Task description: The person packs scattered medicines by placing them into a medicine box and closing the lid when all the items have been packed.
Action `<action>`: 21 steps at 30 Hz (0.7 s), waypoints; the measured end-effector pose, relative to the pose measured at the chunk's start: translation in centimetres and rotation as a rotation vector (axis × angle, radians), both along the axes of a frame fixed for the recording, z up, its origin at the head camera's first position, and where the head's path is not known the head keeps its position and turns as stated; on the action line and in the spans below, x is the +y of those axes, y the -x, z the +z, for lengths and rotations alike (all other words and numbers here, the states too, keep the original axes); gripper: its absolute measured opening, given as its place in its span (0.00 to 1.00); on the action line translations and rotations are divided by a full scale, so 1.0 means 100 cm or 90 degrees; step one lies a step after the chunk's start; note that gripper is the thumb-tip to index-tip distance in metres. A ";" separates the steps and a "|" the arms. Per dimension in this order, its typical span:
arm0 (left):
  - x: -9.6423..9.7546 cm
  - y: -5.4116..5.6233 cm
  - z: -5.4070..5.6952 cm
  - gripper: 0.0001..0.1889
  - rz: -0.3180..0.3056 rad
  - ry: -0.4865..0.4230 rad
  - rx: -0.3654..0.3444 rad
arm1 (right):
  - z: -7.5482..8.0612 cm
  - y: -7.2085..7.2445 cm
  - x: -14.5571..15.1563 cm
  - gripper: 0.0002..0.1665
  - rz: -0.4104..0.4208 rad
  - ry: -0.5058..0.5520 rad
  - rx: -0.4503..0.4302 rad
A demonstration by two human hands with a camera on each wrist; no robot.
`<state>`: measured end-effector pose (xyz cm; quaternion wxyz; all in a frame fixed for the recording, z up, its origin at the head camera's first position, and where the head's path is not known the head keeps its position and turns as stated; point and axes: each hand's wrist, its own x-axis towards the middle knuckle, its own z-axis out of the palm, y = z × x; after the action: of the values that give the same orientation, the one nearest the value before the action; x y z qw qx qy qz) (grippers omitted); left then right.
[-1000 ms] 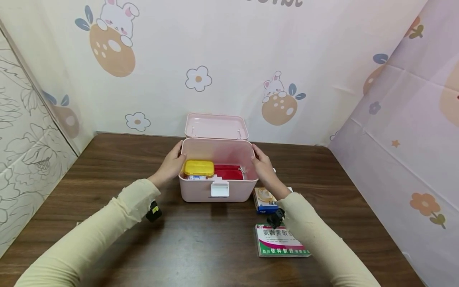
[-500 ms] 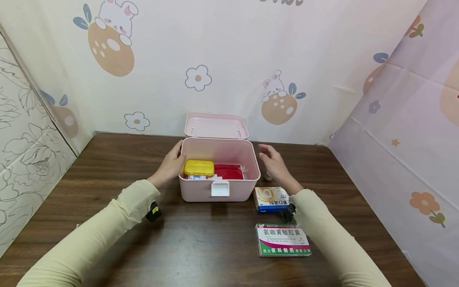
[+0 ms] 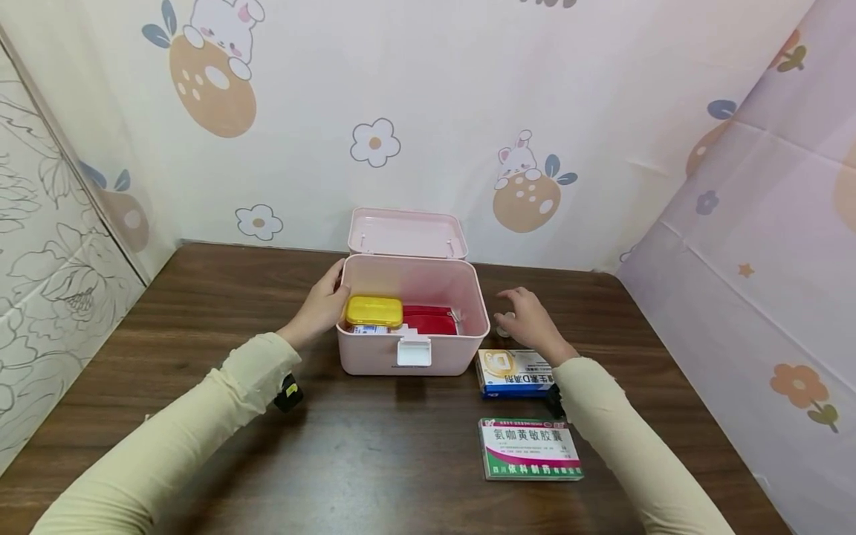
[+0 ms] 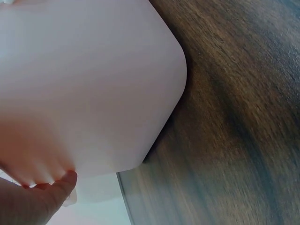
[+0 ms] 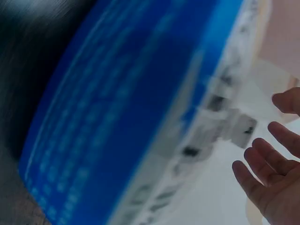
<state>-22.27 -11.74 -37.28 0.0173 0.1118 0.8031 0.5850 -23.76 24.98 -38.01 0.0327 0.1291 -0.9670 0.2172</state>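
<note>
A pink storage box (image 3: 368, 358) with its lid (image 3: 408, 232) raised stands at the back of the table. My left hand (image 3: 324, 303) grips the left side of its rim; in the left wrist view the hand (image 4: 40, 199) shows at the box's edge. Inside lie a yellow plastic case (image 3: 374, 311) and a red pouch (image 3: 429, 320). To the right of the box, my right hand (image 3: 531, 323) hovers with relaxed, spread fingers, holding nothing. Close by its fingertips is a small pale round item (image 3: 502, 331), partly hidden. In the right wrist view the fingers (image 5: 262, 159) look apart from everything.
A blue-and-white vitamin D drops box (image 3: 515, 373) lies below my right hand, large and blurred in the right wrist view. Nearer the front lies a green-and-white capsule box (image 3: 530, 449). A patterned curtain (image 3: 435, 134) hangs behind the table (image 3: 321, 461).
My right hand has let go of the box's right rim and moved right and down toward the small round item. My left hand has stayed on the box.
</note>
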 end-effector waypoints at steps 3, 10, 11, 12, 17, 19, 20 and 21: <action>0.000 0.000 0.000 0.29 0.000 0.004 0.010 | -0.004 0.001 0.003 0.25 -0.009 -0.050 -0.031; 0.000 0.001 -0.001 0.29 -0.003 0.001 0.017 | -0.009 0.006 0.007 0.25 -0.023 -0.095 -0.071; 0.000 0.001 -0.001 0.29 -0.002 0.001 0.016 | -0.010 0.006 0.008 0.24 -0.024 -0.095 -0.078; 0.000 0.001 -0.001 0.29 -0.001 0.003 0.016 | -0.010 0.007 0.008 0.23 -0.025 -0.096 -0.083; 0.000 0.000 0.000 0.29 0.004 0.010 0.009 | -0.014 0.008 0.009 0.16 -0.018 -0.088 -0.093; 0.000 -0.001 0.001 0.29 0.005 0.012 0.003 | -0.016 0.009 0.009 0.15 -0.011 -0.082 -0.086; 0.000 -0.001 0.002 0.29 0.006 0.014 0.001 | -0.017 0.009 0.009 0.15 -0.007 -0.079 -0.082; 0.000 -0.001 0.002 0.29 0.006 0.015 -0.001 | -0.017 0.009 0.010 0.14 -0.005 -0.077 -0.080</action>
<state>-22.14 -11.76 -37.11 0.0162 0.1071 0.8105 0.5757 -24.68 25.93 -39.74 -0.0350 0.1133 -0.9790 0.1660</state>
